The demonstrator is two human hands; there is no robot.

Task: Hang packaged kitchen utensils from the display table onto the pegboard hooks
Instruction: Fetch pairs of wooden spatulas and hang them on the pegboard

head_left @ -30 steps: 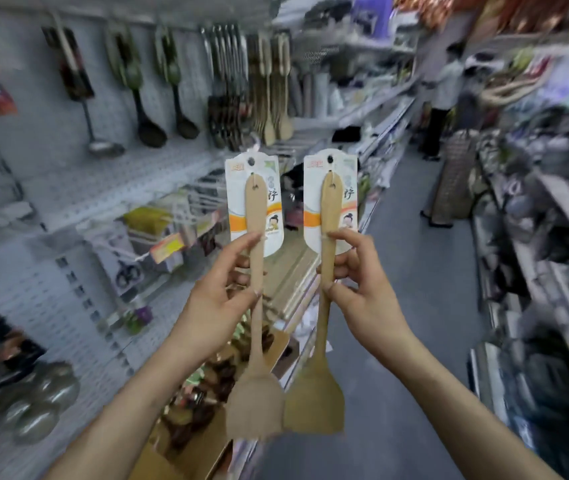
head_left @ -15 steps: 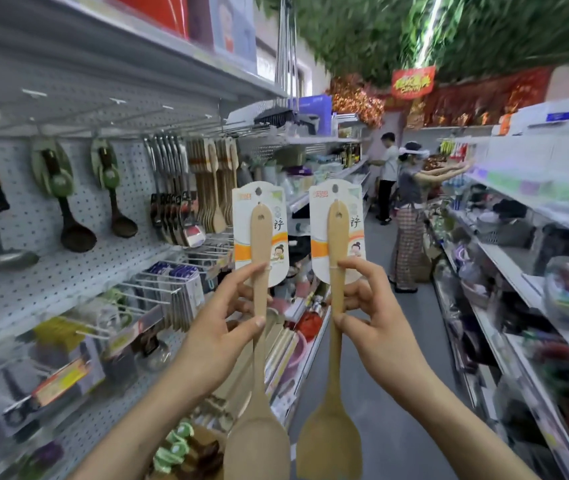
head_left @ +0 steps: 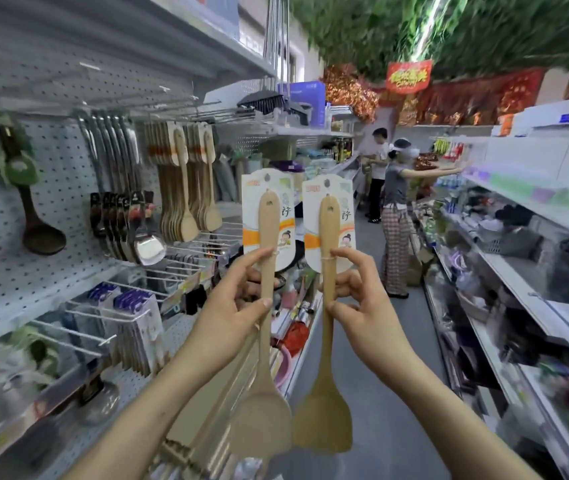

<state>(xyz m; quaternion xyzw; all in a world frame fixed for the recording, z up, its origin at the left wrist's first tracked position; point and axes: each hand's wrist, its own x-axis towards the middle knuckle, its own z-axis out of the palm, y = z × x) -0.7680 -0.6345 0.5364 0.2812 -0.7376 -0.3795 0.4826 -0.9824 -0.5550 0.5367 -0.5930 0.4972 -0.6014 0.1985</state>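
Two carded wooden spatulas held upright in the aisle, neither on a hook.

Hold is as it was half a second ago; the cards sit slightly higher in view. Left grip [head_left: 231, 306] pinches the left spatula [head_left: 269, 237] by the handle, and right grip [head_left: 362, 306] pinches the right spatula [head_left: 328, 237]. Their blades hang side by side. Pegboard [head_left: 51, 271] at left, hung spatulas [head_left: 186, 188] near the cards; open aisle floor [head_left: 397, 393] to the right.

Mid-frame, a person [head_left: 394, 202] reaches toward the right shelving [head_left: 535, 206]; upper centre, a red banner [head_left: 408, 77] hangs beneath possibly artificial foliage [head_left: 501, 29].
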